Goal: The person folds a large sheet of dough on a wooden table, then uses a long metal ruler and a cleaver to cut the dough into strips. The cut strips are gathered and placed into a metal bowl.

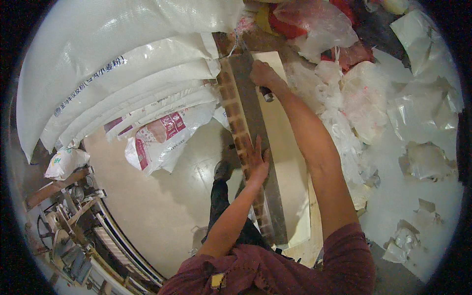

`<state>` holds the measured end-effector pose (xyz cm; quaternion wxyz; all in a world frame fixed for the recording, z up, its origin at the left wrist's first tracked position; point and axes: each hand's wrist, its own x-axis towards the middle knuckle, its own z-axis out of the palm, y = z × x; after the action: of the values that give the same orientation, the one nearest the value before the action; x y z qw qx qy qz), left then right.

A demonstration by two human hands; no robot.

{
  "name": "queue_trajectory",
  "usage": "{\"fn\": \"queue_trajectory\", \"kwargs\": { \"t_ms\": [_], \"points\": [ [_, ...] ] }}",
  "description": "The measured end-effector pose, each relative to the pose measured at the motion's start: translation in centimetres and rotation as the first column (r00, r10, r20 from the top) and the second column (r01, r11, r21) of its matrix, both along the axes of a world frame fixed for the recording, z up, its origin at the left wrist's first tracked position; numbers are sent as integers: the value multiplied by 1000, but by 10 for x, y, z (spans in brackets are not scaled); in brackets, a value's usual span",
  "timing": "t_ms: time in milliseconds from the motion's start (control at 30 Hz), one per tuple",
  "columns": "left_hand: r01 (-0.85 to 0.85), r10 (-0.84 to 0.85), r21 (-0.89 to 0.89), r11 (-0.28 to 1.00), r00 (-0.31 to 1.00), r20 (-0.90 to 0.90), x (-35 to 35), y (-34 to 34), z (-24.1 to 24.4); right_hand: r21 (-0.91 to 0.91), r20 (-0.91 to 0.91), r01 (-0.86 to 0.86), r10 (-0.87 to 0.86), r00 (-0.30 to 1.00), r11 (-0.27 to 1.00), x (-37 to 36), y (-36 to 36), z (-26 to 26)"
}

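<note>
My right hand (263,75) is closed around a dark handle (267,94) over the far part of a long grey board (254,114). A narrow grey blade-like part (243,46) shows beyond the fist; I cannot tell the exact tool. My left hand (258,160) lies on the board's near half, fingers spread, touching its left edge. Along that edge runs a brown wooden strip (236,120) with a row of squarish marks. Beneath the grey board, a cream-coloured panel (291,158) shows on the right.
Stacked white woven sacks (110,84) bearing printing fill the upper left. A white and purple bag (162,140) hangs below them. Machinery with rails (73,221) stands at lower left. Plastic bags (339,96) and torn scraps (405,236) lie on the right.
</note>
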<state>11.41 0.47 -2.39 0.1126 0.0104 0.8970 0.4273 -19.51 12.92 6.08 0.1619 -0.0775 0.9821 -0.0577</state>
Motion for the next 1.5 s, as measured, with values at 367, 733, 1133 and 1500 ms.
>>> {"fn": "queue_trajectory", "kwargs": {
  "t_ms": [367, 733, 1133, 1500],
  "points": [
    [16, -13, 23, 1000, 989, -148, 9, 13, -6, 53, -189, -6, 16, 982, 999, 66, 35, -41],
    [-16, 37, 98, 995, 975, -218, 9, 12, -19, -175, 13, 278, -280, 960, 945, 194, 5, 4],
    [47, -31, 34, 998, 930, -366, 18, 24, -41, -86, 120, 324, -313, 942, 942, 381, 18, -25],
    [157, -169, 304, 940, 986, 13, 70, 11, -64, -157, 285, 551, -496, 820, 820, 367, 4, 21]
  ]
}}
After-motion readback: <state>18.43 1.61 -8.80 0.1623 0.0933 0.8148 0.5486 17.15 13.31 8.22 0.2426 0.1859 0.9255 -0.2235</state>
